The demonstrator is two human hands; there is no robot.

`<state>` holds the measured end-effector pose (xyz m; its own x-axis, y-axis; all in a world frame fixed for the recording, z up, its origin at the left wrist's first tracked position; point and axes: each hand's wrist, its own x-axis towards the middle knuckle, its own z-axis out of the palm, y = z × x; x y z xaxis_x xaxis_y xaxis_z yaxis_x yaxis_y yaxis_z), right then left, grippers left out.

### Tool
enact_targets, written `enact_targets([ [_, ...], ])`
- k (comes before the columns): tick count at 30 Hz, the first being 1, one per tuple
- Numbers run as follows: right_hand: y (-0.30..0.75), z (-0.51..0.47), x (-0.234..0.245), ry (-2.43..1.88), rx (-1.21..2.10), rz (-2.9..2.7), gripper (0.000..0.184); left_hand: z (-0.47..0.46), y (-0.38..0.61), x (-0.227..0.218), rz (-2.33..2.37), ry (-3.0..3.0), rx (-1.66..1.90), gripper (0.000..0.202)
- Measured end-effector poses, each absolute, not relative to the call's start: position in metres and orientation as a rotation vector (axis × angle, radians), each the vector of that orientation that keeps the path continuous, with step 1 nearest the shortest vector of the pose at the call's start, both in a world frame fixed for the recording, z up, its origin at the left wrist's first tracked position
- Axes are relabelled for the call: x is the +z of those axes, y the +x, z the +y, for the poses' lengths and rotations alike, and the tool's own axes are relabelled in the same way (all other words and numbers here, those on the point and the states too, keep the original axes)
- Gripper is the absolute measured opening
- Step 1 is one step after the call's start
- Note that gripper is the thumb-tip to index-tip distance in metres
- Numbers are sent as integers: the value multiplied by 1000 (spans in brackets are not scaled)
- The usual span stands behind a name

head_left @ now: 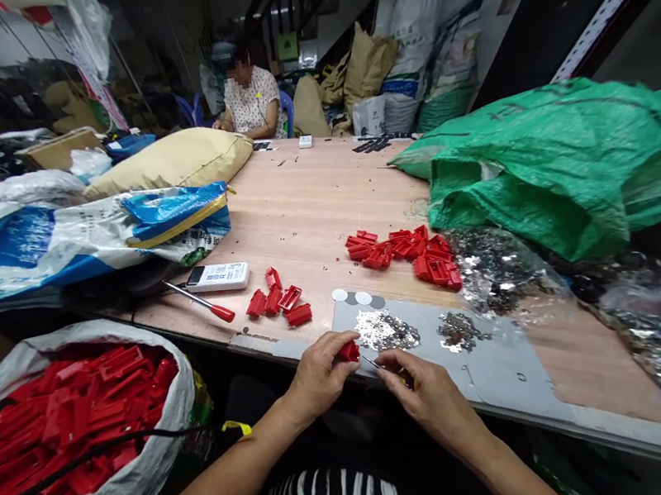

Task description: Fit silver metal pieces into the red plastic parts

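My left hand (pixel 323 372) is closed around a small red plastic housing (pixel 349 352) at the table's front edge. Facing it, my right hand (pixel 418 384) pinches a thin metal tool, its slim shaft (pixel 374 363) pointing at the red part; its exact kind is unclear and the handle is mostly covered by my fingers. Just beyond my hands a pile of small shiny metal pieces (pixel 387 330) lies on a grey mat (pixel 506 366), with a smaller metal pile (pixel 462 331) to its right. Several red housings (pixel 281 299) rest left of the mat, and more red housings (pixel 403 248) lie behind it.
A white sack (pixel 184 371) full of red parts stands at lower left. A red-handled screwdriver-like tool (pixel 221 312) and a white box-shaped device (pixel 219 277) lie nearby. A green sack (pixel 542 155) and bagged metal pieces (pixel 500 267) occupy the right. Another person (pixel 257 100) sits across the table.
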<state>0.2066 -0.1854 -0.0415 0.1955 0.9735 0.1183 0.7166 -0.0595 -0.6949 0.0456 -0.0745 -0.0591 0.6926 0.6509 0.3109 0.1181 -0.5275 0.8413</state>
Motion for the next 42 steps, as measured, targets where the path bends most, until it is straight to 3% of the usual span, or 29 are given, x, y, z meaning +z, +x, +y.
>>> enact_targets([
  [27, 208, -180, -41, -1783, 545, -1707, 18, -59, 46, -63, 471, 2047, 636, 42],
  [42, 185, -171, -34, -2073, 396, -1746, 20, -62, 48, -66, 498, 2035, 662, 35],
])
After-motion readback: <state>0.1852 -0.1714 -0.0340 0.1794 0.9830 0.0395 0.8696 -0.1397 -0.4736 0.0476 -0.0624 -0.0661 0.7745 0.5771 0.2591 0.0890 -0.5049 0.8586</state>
